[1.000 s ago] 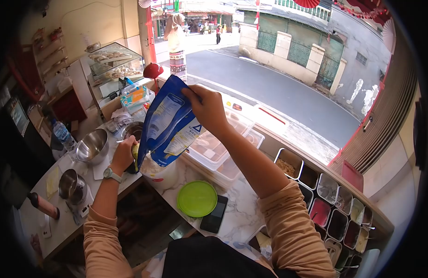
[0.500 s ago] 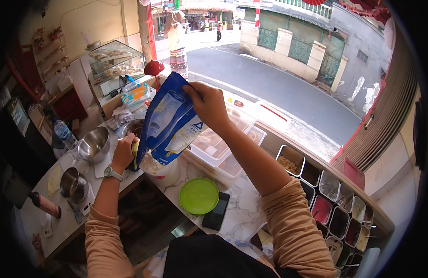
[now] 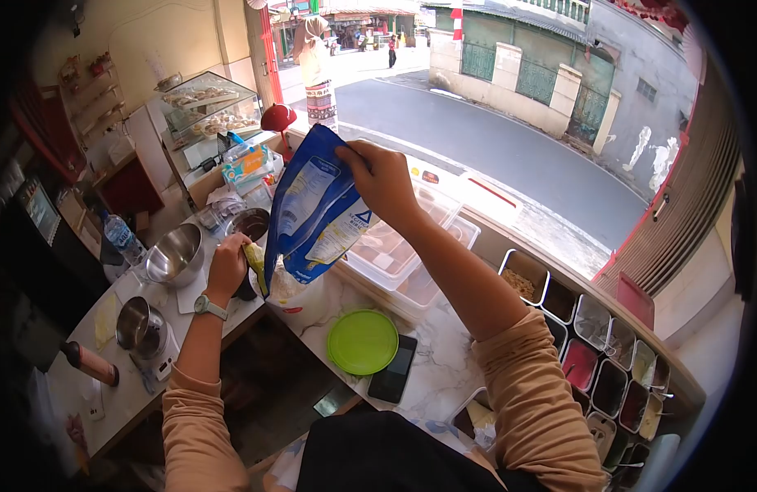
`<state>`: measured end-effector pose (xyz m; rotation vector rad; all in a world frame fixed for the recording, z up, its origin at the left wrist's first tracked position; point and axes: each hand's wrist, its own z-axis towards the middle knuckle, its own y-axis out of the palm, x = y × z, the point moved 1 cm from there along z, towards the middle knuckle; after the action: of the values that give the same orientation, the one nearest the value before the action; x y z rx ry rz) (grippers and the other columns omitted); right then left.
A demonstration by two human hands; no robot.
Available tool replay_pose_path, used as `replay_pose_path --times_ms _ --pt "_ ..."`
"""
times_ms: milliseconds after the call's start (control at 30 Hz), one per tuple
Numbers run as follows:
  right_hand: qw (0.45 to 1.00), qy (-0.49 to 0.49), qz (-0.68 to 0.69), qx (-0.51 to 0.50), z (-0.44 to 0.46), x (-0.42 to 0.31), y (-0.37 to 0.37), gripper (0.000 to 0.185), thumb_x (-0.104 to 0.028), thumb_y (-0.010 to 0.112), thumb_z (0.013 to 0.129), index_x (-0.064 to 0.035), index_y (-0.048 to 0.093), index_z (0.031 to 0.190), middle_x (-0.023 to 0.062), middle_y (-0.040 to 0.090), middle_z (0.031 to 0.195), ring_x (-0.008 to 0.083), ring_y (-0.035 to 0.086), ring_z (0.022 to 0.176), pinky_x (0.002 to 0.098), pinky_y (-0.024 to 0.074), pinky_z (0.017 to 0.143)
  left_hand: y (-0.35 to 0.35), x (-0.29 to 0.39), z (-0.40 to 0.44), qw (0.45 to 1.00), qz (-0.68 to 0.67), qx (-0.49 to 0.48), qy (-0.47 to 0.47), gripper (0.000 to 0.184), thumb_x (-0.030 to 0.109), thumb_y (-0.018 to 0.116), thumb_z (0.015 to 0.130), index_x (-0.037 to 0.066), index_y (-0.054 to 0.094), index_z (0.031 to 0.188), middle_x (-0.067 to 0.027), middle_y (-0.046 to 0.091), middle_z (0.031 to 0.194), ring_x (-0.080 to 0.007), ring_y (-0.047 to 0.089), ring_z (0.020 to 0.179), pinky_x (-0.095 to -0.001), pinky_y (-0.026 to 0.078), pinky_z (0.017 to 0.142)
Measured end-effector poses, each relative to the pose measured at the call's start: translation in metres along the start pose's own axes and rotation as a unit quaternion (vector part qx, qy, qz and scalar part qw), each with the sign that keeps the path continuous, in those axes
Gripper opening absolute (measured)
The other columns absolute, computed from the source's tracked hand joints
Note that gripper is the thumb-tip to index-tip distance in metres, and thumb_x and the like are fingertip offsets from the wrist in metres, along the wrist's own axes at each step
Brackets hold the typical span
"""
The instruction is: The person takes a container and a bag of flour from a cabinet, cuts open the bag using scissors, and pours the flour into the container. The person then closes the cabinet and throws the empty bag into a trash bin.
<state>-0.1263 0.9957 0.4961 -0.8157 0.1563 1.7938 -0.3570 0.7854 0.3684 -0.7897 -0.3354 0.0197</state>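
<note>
A blue printed pouch hangs tilted, mouth down, over a white tub. My right hand is closed on the pouch's upper corner. Lower down, my left hand pinches the yellowish edge near the pouch's mouth. White powder shows at the top of the tub, just below the mouth. The pouch partly covers the tub's opening. A round green lid lies on the marble counter to the tub's right, touching or overlapping a dark phone.
Clear plastic containers stand behind the lid. Several topping bins line the right side. At left are a steel bowl, a smaller metal bowl on a scale and a water bottle. A person stands outside near the road.
The whole view has shifted slightly, so things appear a little further right. Both hands keep their hold on the pouch, which stays tilted over the tub.
</note>
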Motion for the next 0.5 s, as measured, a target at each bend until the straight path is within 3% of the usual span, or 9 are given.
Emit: replay_pose_path --times_ms 133,233,333,367,500 --pt "0.999 0.012 0.035 0.009 0.002 0.002 0.000 0.022 -0.018 0.061 0.091 -0.0006 0.070 0.101 0.0147 0.069 0.074 0.0170 0.064 0.061 0.0292 0.0496 0.060 0.002 -0.007 -0.001 0.999 0.004 0.038 -0.005 0.017 -0.007 0.053 0.082 0.000 0.059 0.097 -0.0207 0.063 0.092 -0.0408 0.061 0.090 -0.0452 0.048 0.078" --pt "1.000 -0.008 0.003 0.018 0.006 0.000 0.001 0.022 -0.017 0.061 0.091 0.0001 0.069 0.102 0.0143 0.070 0.075 0.0162 0.065 0.062 0.0289 0.0504 0.061 0.007 -0.010 -0.003 0.996 -0.021 0.083 -0.024 0.015 -0.005 0.053 0.085 0.001 0.057 0.098 -0.0182 0.067 0.089 -0.0389 0.064 0.085 -0.0448 0.050 0.074" --pt "0.997 0.004 0.063 0.039 0.006 0.000 0.004 0.019 -0.017 0.061 0.090 -0.0009 0.069 0.097 0.0196 0.067 0.078 0.0316 0.067 0.070 0.0353 0.0506 0.065 0.013 -0.021 -0.008 0.993 -0.060 0.078 -0.064 0.013 -0.004 0.053 0.086 0.002 0.056 0.097 -0.0181 0.067 0.088 -0.0387 0.065 0.083 -0.0443 0.051 0.072" --pt "0.995 0.037 0.082 0.035 0.006 -0.004 0.004 0.019 -0.016 0.060 0.090 -0.0005 0.069 0.096 0.0201 0.066 0.079 0.0323 0.066 0.070 0.0363 0.0503 0.065 0.010 -0.018 -0.011 0.991 -0.074 0.077 -0.084 0.014 -0.005 0.053 0.086 0.002 0.056 0.097 -0.0183 0.067 0.087 -0.0385 0.066 0.083 -0.0441 0.051 0.071" --pt "0.997 0.021 0.034 0.062 0.010 -0.005 0.018 0.023 -0.020 0.059 0.091 -0.0010 0.069 0.096 0.0219 0.065 0.075 0.0311 0.067 0.068 0.0364 0.0497 0.064 0.011 -0.020 -0.017 0.987 -0.063 0.105 -0.100 0.018 -0.009 0.054 0.083 0.001 0.055 0.098 -0.0193 0.067 0.089 -0.0374 0.065 0.087 -0.0412 0.050 0.075"
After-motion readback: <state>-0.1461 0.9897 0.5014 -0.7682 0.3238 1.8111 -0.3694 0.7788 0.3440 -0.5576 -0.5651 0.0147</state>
